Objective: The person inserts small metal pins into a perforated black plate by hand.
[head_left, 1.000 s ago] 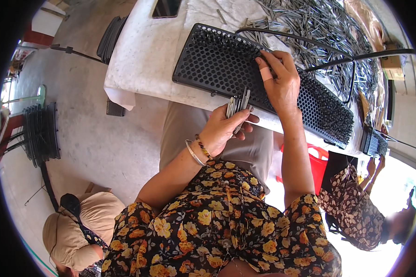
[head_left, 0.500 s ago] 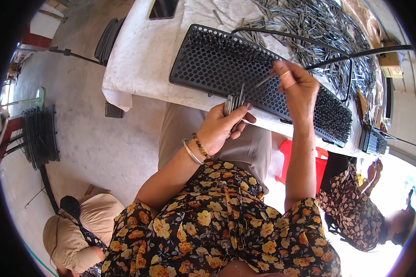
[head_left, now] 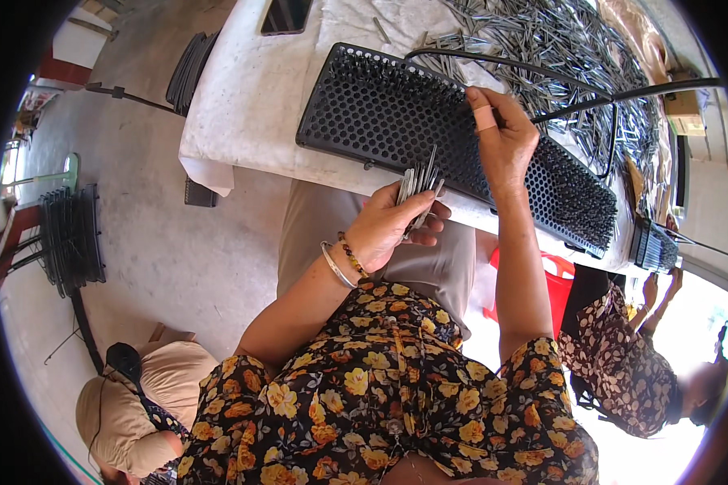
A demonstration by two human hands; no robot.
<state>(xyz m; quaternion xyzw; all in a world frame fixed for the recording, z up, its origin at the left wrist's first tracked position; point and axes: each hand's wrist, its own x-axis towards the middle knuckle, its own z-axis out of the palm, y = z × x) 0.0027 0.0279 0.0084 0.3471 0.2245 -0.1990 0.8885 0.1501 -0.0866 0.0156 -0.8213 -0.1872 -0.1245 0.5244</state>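
My left hand (head_left: pixel 384 222) is wrapped around a bundle of thin grey metal rods (head_left: pixel 416 187), just below the near edge of the table. One rod sticks up higher than the others. My right hand (head_left: pixel 505 149), with a pale band around one finger, pinches at the far edge of a long black perforated rack (head_left: pixel 372 113). What its fingertips hold is too small to make out. Rods fill the rack's holes along its far edge and at its right end. Its left and middle holes show no rods.
A large heap of loose rods (head_left: pixel 558 56) covers the far right of the white-clothed table (head_left: pixel 247 105). A black bent frame (head_left: pixel 574 81) reaches across behind the rack. A phone (head_left: pixel 286 14) lies far left. A co-worker (head_left: pixel 623 356) sits at right beside a red stool (head_left: pixel 534 295).
My right hand has moved left and away from me, to the rack's far edge; the rod seen in it before no longer shows. My left hand's bundle has fanned slightly.
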